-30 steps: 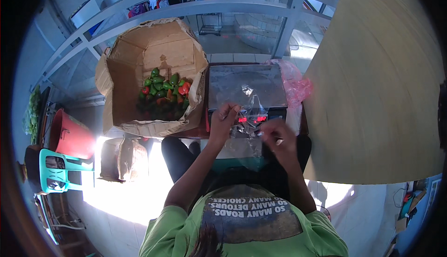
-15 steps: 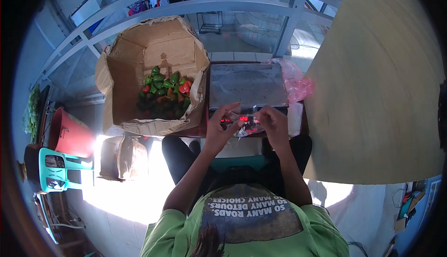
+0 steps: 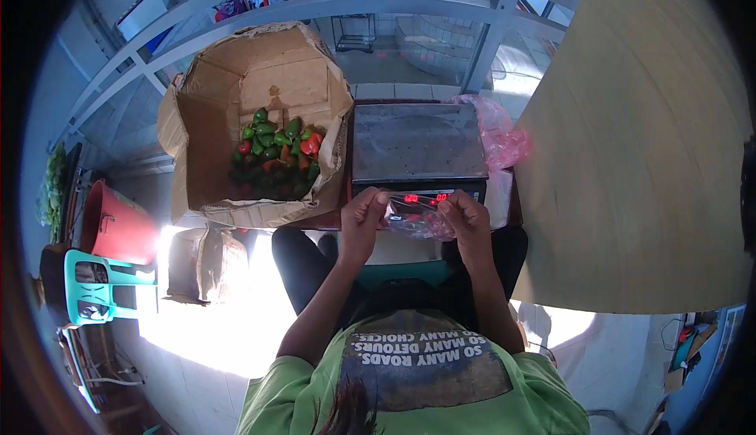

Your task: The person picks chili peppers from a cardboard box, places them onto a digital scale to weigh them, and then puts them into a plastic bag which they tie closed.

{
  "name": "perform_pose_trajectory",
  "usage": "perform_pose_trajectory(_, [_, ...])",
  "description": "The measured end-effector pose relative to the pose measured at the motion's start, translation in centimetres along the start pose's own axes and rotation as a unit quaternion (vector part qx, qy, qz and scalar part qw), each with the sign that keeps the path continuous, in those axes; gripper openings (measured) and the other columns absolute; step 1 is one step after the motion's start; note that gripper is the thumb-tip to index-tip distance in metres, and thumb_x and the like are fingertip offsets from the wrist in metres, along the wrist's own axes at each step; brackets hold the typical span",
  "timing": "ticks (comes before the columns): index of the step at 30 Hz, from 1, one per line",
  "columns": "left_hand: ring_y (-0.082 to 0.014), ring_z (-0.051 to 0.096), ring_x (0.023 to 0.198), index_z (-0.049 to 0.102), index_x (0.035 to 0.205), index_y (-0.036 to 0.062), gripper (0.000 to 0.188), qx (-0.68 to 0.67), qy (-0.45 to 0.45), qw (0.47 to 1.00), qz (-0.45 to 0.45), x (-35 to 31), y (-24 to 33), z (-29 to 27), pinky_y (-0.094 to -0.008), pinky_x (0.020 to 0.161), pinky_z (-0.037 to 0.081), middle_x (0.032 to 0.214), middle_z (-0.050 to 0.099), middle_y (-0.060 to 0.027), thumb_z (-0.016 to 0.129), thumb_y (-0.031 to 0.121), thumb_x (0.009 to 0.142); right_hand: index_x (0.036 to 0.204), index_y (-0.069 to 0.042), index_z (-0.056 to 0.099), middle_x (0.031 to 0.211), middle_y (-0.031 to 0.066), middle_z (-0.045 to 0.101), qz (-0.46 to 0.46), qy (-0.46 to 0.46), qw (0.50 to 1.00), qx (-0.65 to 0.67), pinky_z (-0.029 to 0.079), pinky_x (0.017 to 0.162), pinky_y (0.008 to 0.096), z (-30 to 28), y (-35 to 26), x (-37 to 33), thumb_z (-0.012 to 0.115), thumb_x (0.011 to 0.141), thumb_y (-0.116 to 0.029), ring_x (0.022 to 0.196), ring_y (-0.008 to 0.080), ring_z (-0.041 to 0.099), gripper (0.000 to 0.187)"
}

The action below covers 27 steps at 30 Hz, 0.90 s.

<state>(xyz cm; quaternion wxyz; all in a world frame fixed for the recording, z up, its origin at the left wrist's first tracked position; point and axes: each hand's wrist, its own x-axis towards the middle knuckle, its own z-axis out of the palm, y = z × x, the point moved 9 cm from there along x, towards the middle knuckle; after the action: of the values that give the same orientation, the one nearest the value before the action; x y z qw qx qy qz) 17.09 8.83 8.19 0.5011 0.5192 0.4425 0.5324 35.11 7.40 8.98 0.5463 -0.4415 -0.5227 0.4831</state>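
Here's the surface (image 3: pixel 331 219), reddish-brown where it peeks out along the near edge, and it's a crowded one! The big open box (image 3: pixel 283 92) takes the left side, brown walls, ragged rim, flaps splayed. Just beside it, in the middle, sits the scale (image 3: pixel 417 142), flat metal plate on top, red digits glowing along its near side. And on the right, a crumpled pink bag (image 3: pixel 504 142) hugs the scale's flank, with something pale (image 3: pixel 498 197) just nearer, partly see-through.
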Motion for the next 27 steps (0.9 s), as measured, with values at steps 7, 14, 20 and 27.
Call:
perform_pose_trajectory(7, [-0.0025,0.044,0.064,0.054,0.079,0.0035,0.016,-0.066,-0.007,0.998,0.017,0.1,1.4,0.9,-0.0172,0.059,0.037,0.071,0.053,0.0019,0.052,0.017,0.087,0.074,-0.005,0.052,0.057,-0.0054,0.042,0.026,0.016,0.998,0.046,0.022,0.043,0.0185,0.6,-0.8,0.1,0.056,0.085,-0.019,0.048,0.0008,0.032,0.018])
perform_pose_trajectory(14, [-0.0016,0.043,0.062,0.054,0.079,0.0044,0.017,-0.070,0.006,0.997,-0.041,-0.2,-0.4,0.7,-0.0166,0.056,0.037,0.069,0.051,0.0023,0.052,0.019,0.088,0.076,-0.006,0.052,0.056,-0.0055,0.040,0.025,0.004,0.994,0.107,0.022,0.043,0.0183,0.5,-0.1,-0.2,0.054,0.086,-0.019,0.047,0.0011,0.030,0.017])
perform_pose_trajectory(20, [0.0000,0.041,0.057,0.046,0.075,0.0075,0.020,-0.031,0.023,0.999,0.014,0.1,2.5,1.2,-0.0147,0.049,0.037,0.064,0.044,0.0059,0.050,0.022,0.088,0.077,-0.006,0.052,0.060,-0.0049,0.042,0.053,0.006,0.988,0.143,0.025,0.045,0.0188,0.6,0.0,-0.1,0.055,0.086,-0.018,0.050,0.0017,0.033,0.016])
perform_pose_trajectory(27, [-0.0020,0.037,0.058,0.049,0.071,0.0033,0.021,0.007,0.035,0.999,0.036,0.0,1.4,0.6,-0.0185,0.051,0.031,0.061,0.043,0.0038,0.054,0.018,0.085,0.080,-0.004,0.056,0.066,-0.0045,0.046,0.005,-0.014,0.999,0.039,0.033,0.050,0.0179,-0.3,-1.2,-0.8,0.055,0.086,-0.021,0.058,0.0017,0.040,0.018])
